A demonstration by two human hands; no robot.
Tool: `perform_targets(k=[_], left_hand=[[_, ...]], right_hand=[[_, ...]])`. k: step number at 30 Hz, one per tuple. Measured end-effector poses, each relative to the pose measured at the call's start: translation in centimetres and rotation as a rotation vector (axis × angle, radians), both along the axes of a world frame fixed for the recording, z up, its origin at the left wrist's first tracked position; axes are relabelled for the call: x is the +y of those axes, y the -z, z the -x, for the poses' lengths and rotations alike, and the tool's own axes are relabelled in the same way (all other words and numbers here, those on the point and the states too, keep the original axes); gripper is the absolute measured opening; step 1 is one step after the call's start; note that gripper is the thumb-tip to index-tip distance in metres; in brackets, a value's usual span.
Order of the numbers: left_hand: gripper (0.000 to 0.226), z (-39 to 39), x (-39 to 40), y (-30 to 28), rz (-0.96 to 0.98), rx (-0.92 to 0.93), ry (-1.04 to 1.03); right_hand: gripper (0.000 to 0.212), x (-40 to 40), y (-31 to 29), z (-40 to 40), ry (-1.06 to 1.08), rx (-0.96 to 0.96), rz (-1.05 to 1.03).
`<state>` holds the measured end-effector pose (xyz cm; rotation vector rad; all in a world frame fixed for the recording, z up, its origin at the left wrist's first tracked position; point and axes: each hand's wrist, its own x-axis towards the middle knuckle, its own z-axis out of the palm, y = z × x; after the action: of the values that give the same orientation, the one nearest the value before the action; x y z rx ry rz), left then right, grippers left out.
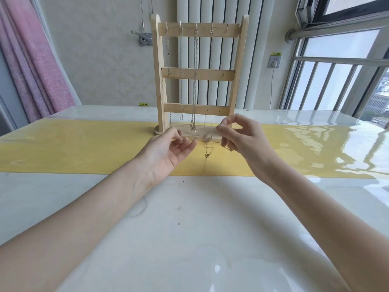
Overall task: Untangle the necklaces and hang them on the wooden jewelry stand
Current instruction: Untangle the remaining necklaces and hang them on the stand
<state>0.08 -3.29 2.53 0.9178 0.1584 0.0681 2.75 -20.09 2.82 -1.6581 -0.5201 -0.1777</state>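
The wooden jewelry stand (199, 73) stands upright on the yellow runner, with three crossbars and small hooks along the top bar. Several chain necklaces (195, 81) hang from those hooks down toward its base; the rightmost hook (227, 28) is bare. Just in front of the base, a thin gold necklace (206, 151) is stretched between my hands, its clasp dangling in the middle. My left hand (170, 150), palm up, pinches one end of it. My right hand (242, 135) pinches the other side with thumb and forefinger. The fine chain is hard to trace near the fingers.
A glossy white table (189, 228) carries a yellow runner (73, 148) across its middle. Behind the stand are a white radiator (212, 9) and wall. A pink curtain (31, 70) hangs at the left, windows with railings (336, 81) at the right.
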Motion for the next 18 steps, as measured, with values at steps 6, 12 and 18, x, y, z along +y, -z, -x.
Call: perform_targets(k=[6,12,18], left_hand=[[0.014,0.4,-0.4,-0.2,-0.188,0.014,0.161],[0.013,0.4,0.2,-0.8,-0.014,-0.059,0.196],[0.017,0.5,0.2,-0.5,-0.535,-0.110,0.234]], right_hand=[[0.017,0.2,-0.1,0.0,-0.226,0.274,-0.422],[0.019,-0.4,-0.4,-0.1,-0.181,0.286,-0.292],[0.021,-0.9,-0.6,-0.3,-0.076,0.179,-0.143]])
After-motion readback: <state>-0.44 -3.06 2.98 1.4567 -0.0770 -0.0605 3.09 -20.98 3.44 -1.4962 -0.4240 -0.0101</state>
